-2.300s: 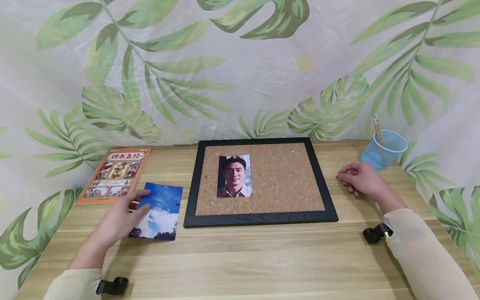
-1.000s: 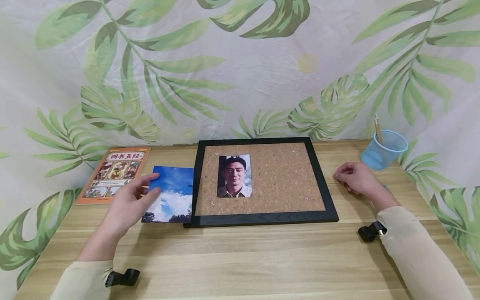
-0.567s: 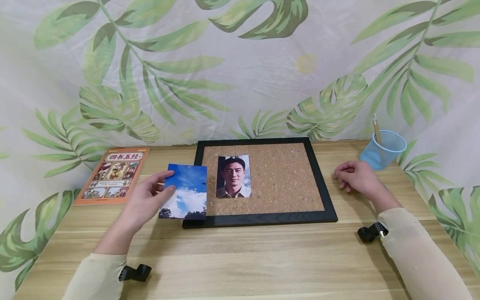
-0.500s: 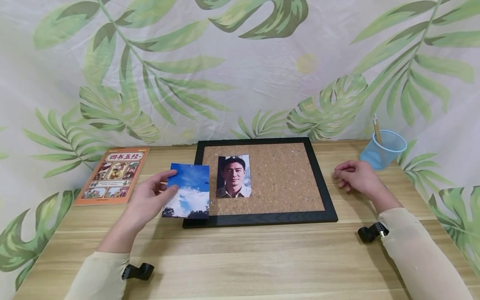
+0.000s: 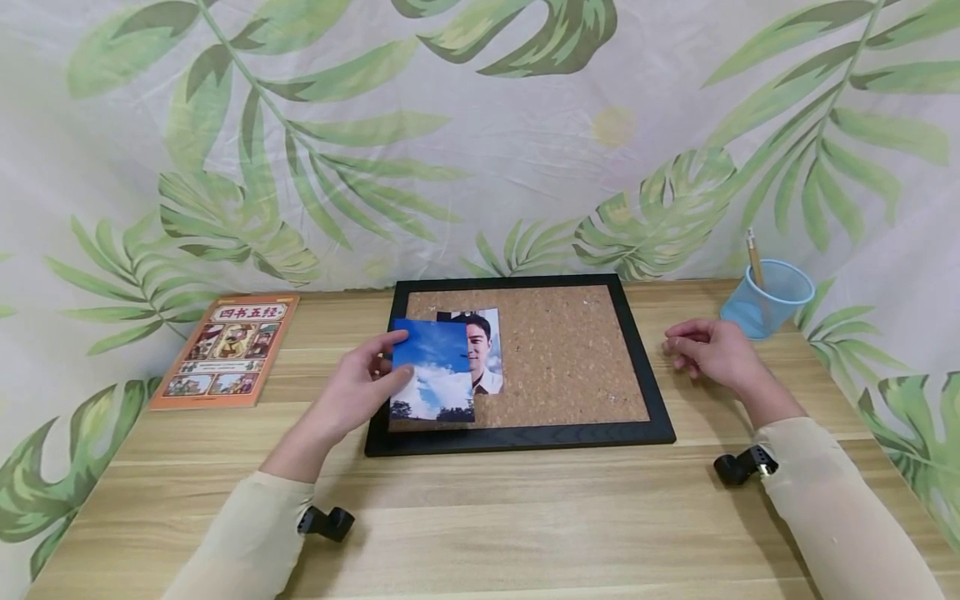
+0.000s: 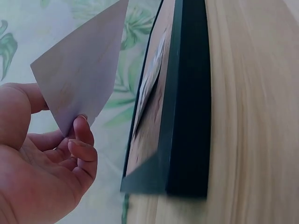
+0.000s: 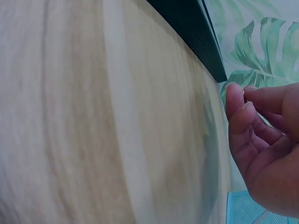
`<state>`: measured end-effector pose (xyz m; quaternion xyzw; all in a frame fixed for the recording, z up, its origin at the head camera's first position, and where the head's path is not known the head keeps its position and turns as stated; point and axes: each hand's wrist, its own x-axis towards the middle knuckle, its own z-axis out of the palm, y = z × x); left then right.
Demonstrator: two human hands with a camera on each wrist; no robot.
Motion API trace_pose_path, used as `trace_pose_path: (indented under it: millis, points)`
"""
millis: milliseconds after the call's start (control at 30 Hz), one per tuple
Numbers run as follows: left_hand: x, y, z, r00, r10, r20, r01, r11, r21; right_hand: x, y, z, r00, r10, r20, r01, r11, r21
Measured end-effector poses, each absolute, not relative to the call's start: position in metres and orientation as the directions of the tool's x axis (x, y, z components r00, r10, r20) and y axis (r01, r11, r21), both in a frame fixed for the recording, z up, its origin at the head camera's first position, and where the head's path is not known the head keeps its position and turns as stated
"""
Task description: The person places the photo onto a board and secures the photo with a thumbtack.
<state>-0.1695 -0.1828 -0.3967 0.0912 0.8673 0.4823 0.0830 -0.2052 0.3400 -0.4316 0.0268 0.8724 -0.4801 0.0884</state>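
Note:
My left hand pinches a blue sky photo by its left edge, thumb on top. It holds the photo just above the left part of the black-framed cork board, where it covers half of a portrait photo on the cork. The left wrist view shows the photo's pale back raised clear of the board's frame. My right hand hovers low over the table right of the board, fingers curled. In the right wrist view its thumb and forefinger tips meet; nothing shows between them.
An orange picture book lies at the back left of the wooden table. A blue mesh cup with a pencil stands at the back right. A leaf-print cloth hangs behind the table.
My left hand has lifted the sky photo off the table and carried it right, from beside the book to over the board's left part. The right hand has barely moved.

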Motion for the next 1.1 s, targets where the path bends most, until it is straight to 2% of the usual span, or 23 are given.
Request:
trace_pose_path:
  millis: [233,400,767,1100]
  points:
    - [-0.180,-0.155,-0.401,-0.953,0.296,-0.063,0.082,0.452,0.888,-0.202,0.336,-0.427,-0.980,-0.056,-0.190,0.132,0.527,-0.839]
    - [-0.188,-0.130,-0.401,-0.944,0.326,-0.045,0.117,0.461,0.879,-0.201,0.332,-0.424,-0.981,-0.068,-0.182,0.120,0.523,-0.844]
    - [-0.205,-0.076,-0.407,-0.929,0.362,-0.077,0.096,0.436,0.895,-0.201,0.323,-0.419,-0.985,-0.084,-0.152,0.084,0.535,-0.841]
    - [-0.217,-0.041,-0.414,-0.928,0.343,-0.144,0.051,0.503,0.863,-0.206,0.313,-0.420,-0.983,-0.094,-0.155,0.085,0.512,-0.855]
